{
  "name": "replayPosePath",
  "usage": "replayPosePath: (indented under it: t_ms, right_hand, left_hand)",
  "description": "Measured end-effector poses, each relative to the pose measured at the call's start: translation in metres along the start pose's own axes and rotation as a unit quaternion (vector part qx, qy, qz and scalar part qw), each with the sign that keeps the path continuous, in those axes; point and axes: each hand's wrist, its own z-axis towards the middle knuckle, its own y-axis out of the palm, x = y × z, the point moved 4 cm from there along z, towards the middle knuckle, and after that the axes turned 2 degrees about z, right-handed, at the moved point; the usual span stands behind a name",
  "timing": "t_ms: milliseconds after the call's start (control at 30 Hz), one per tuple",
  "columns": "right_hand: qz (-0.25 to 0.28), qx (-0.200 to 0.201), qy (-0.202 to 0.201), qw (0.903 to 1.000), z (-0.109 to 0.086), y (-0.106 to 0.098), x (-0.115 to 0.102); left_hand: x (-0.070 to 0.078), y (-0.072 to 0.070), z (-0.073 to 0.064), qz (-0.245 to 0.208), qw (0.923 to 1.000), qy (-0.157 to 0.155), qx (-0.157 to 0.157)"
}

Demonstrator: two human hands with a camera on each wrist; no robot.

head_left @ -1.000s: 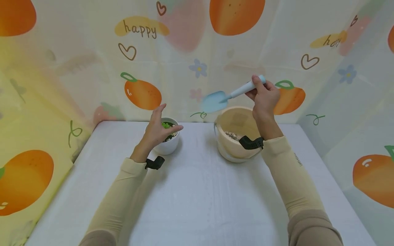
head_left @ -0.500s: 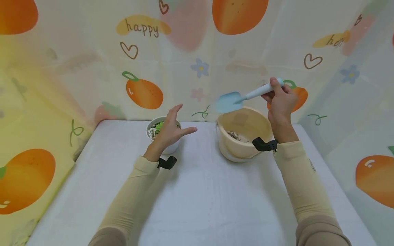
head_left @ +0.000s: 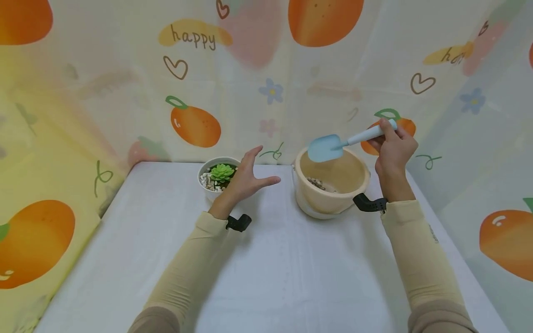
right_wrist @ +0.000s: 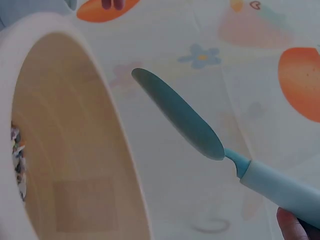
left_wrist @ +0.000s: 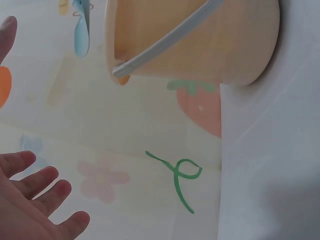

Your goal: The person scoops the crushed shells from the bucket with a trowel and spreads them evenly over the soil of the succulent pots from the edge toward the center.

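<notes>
Plainly, the right hand (head_left: pixel 395 149) gripped the trowel (head_left: pixel 328 147) above the bucket (head_left: pixel 312 196) near the far edge of the table (head_left: pixel 291 277); the left hand (head_left: pixel 246 179), spread, partly hid the pot (head_left: pixel 211 195) (the backdrop (head_left: pixel 233 88) read "happy").

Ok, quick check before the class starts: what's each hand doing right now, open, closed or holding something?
Left hand: open, thumb and fingers spread, holding nothing.
Right hand: closed, holding the blue trowel.
</notes>
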Motion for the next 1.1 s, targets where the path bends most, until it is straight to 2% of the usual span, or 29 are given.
replayPosePath:
  t_ms: [400, 700, 867, 1100]
  right_hand:
    - [-0.048, 0.02, 0.017, 0.9985, 0.004, -0.021, 0.009]
    - [-0.087, 0.028, 0.034, 0.9952, 0.005, -0.032, 0.023]
    - [-0.107, 0.007, 0.026, 0.9939, 0.006, -0.032, 0.029]
    - [-0.149, -0.047, 0.003, 0.9876, 0.007, -0.027, 0.035]
  left_hand:
    - [0.0, 0.021, 0.008, -0.03, 0.9994, -0.01, -0.016]
    - [-0.004, 0.041, 0.011, -0.036, 0.9989, -0.001, -0.032]
    - [-0.003, 0.052, 0.012, -0.031, 0.9988, -0.007, -0.039]
    - [0.003, 0.062, 0.013, -0.032, 0.9983, -0.001, -0.048]
